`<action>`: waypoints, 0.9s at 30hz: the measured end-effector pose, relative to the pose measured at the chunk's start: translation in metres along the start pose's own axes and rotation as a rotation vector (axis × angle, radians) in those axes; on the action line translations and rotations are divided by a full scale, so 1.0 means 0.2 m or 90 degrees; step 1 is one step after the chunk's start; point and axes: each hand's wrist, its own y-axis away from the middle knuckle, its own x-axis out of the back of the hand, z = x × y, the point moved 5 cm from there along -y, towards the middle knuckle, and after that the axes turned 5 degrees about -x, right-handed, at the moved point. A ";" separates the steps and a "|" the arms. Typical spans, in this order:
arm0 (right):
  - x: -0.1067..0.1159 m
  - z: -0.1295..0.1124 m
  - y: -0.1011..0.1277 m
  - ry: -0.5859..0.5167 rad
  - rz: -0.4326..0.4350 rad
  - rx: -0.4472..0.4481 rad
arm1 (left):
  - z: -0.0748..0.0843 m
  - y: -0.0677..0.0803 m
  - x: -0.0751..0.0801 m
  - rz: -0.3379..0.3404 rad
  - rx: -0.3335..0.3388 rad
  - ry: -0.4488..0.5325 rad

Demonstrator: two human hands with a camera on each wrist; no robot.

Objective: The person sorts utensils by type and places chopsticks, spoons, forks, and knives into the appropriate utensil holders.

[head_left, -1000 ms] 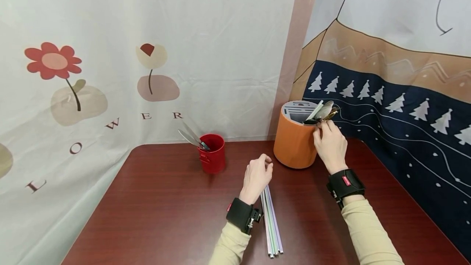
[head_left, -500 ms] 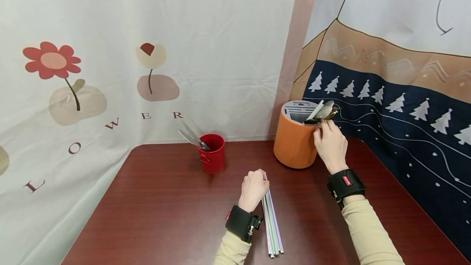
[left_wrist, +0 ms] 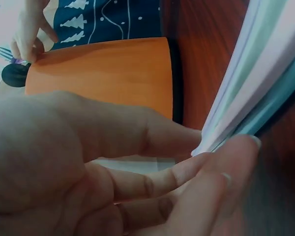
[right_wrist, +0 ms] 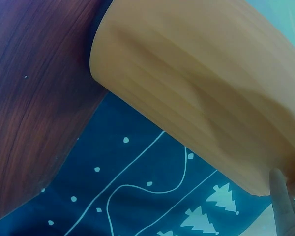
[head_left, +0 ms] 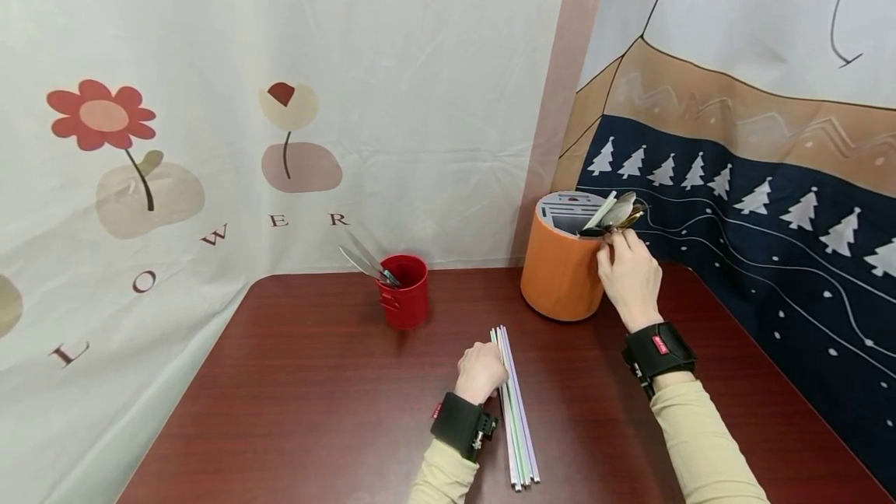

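Observation:
Several long pastel straws [head_left: 516, 426] lie in a bundle on the table. My left hand [head_left: 481, 372] is at their left side, near the far ends. In the left wrist view, its thumb and fingertips pinch the straws [left_wrist: 250, 83]. My right hand [head_left: 630, 274] grips the upper right rim of an orange utensil holder [head_left: 560, 271]; some fingertips are hidden there. Its slotted grey top holds spoons [head_left: 619, 211] and other cutlery on the right. In the right wrist view, fingers [right_wrist: 281, 204] touch the orange wall.
A red cup [head_left: 406, 294] with silver cutlery [head_left: 364, 261] leaning out to the left stands at the table's back edge. Printed cloths [head_left: 448, 99] hang behind and to the right of the dark red table [head_left: 315, 411].
My left hand has come down from above the straws' far ends and slid toward me along them. The right hand has stayed at the utensil holder's rim.

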 end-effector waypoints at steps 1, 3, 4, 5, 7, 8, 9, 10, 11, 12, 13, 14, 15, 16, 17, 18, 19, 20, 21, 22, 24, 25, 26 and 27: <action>0.00 0.00 0.00 -0.001 0.001 0.001 | 0.00 0.00 -0.01 -0.009 0.002 -0.007; 0.00 0.00 0.00 0.000 0.005 0.006 | 0.00 -0.01 -0.03 -0.026 0.008 -0.021; 0.01 0.00 0.00 -0.001 0.007 0.008 | 0.00 -0.01 -0.04 -0.031 0.009 -0.028; 0.01 0.00 0.00 -0.001 0.009 0.010 | 0.00 -0.01 -0.05 -0.036 0.012 -0.035; 0.01 -0.01 0.00 -0.002 0.013 0.012 | -0.01 -0.02 -0.06 -0.050 0.021 -0.040; 0.01 -0.01 0.00 -0.002 0.013 0.012 | -0.01 -0.02 -0.07 -0.057 0.026 -0.042; 0.01 -0.01 0.00 -0.003 0.014 0.012 | -0.01 -0.02 -0.07 -0.062 0.030 -0.041; 0.01 0.00 0.00 -0.003 0.014 0.011 | -0.01 -0.02 -0.07 -0.064 0.032 -0.040; 0.01 0.00 0.00 -0.003 0.013 0.011 | -0.01 -0.02 -0.07 -0.066 0.034 -0.041; 0.01 0.00 0.00 -0.003 0.012 0.011 | 0.00 -0.02 -0.07 -0.066 0.037 -0.043; 0.01 0.00 0.00 -0.002 0.012 0.010 | 0.00 -0.02 -0.07 -0.063 0.041 -0.047; 0.01 0.00 0.00 -0.002 0.011 0.009 | 0.00 -0.02 -0.07 -0.057 0.045 -0.052; 0.01 0.00 0.00 -0.002 0.010 0.009 | 0.01 -0.02 -0.08 -0.050 0.049 -0.058; 0.01 0.00 0.00 -0.002 0.010 0.008 | 0.01 -0.02 -0.08 -0.042 0.055 -0.065; 0.01 0.00 0.00 -0.001 0.009 0.008 | 0.02 -0.02 -0.08 -0.034 0.062 -0.074; 0.01 0.00 0.00 -0.002 0.009 0.008 | 0.02 -0.02 -0.09 -0.027 0.070 -0.083; 0.01 -0.01 0.00 -0.001 0.009 0.008 | 0.03 -0.03 -0.09 -0.023 0.079 -0.094; 0.01 -0.01 0.00 -0.002 0.010 0.009 | 0.03 -0.03 -0.10 -0.018 0.085 -0.101; 0.01 -0.01 0.00 -0.002 0.010 0.009 | 0.03 -0.03 -0.10 -0.014 0.091 -0.107; 0.01 -0.01 0.00 -0.002 0.011 0.010 | 0.04 -0.03 -0.10 -0.009 0.094 -0.113; 0.01 -0.01 0.00 -0.003 0.012 0.010 | 0.04 -0.03 -0.10 -0.003 0.099 -0.120; 0.01 -0.01 0.00 -0.003 0.013 0.010 | 0.04 -0.03 -0.10 0.001 0.098 -0.120; 0.01 -0.01 0.00 -0.004 0.013 0.010 | 0.04 -0.03 -0.10 0.007 0.097 -0.117; 0.01 -0.01 0.00 -0.004 0.013 0.010 | 0.04 -0.03 -0.10 0.011 0.093 -0.114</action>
